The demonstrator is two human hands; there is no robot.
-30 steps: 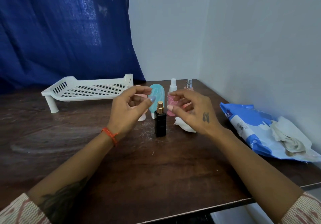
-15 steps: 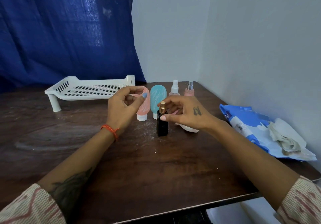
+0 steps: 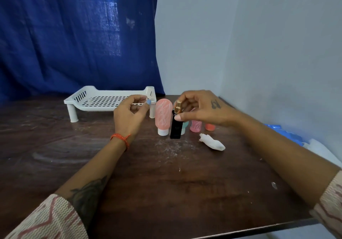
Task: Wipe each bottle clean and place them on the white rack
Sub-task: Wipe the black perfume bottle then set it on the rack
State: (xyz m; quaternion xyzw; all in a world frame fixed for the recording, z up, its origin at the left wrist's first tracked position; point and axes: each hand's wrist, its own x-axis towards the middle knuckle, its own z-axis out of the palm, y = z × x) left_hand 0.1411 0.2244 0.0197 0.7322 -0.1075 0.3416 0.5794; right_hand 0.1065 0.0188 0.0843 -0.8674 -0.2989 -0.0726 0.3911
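Right hand [image 3: 201,109] moved onto black bottle [image 3: 175,127]; left hand [image 3: 129,116] beside.

Rack [image 3: 103,99] sits far left on the table [image 3: 166,192]; bottles [image 3: 162,116] cluster right of it, wipe [image 3: 212,143] nearer right.
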